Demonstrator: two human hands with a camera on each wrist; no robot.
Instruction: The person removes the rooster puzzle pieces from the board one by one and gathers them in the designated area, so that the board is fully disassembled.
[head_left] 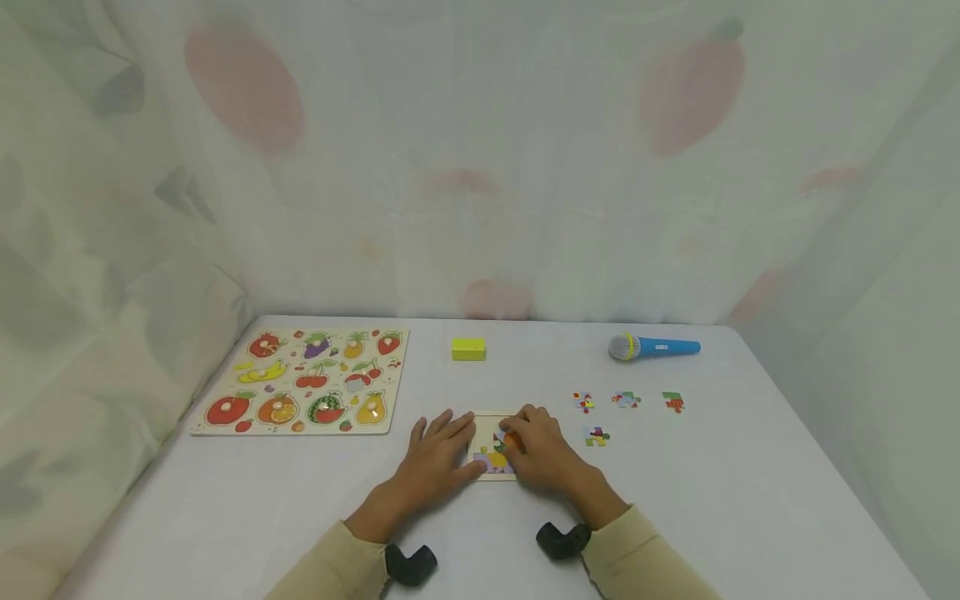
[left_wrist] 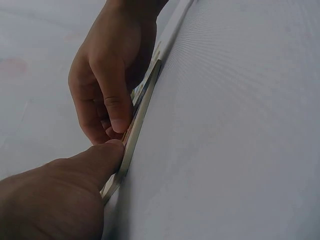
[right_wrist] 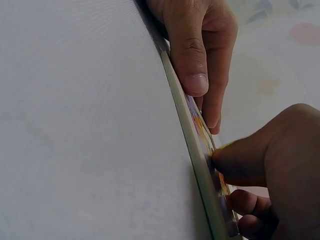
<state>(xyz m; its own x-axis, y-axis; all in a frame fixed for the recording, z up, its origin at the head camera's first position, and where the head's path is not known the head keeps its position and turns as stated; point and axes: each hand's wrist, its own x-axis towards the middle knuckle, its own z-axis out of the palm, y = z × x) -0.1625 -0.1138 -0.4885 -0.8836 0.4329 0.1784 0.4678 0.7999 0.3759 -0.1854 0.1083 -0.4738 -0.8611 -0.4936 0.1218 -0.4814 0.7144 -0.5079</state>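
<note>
A flat, pale wooden puzzle tray (head_left: 485, 427) lies between the straight-fingered left grip (head_left: 433, 465), thumb against its edge, and the bent-fingered right grip (head_left: 549, 457), whose hold on any piece cannot be told, with four loose multicoloured jigsaw pieces (head_left: 597, 437) rightward, nearer the latter.

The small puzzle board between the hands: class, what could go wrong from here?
The right hand has thumb and fingers at an orange piece, so an uneven push might jolt the laid pieces beside it. The left hand rests at the edge of the small puzzle board; if it lifted, the board could slide. The nearest loose piece lies beside the right hand, which might brush it away.
</note>
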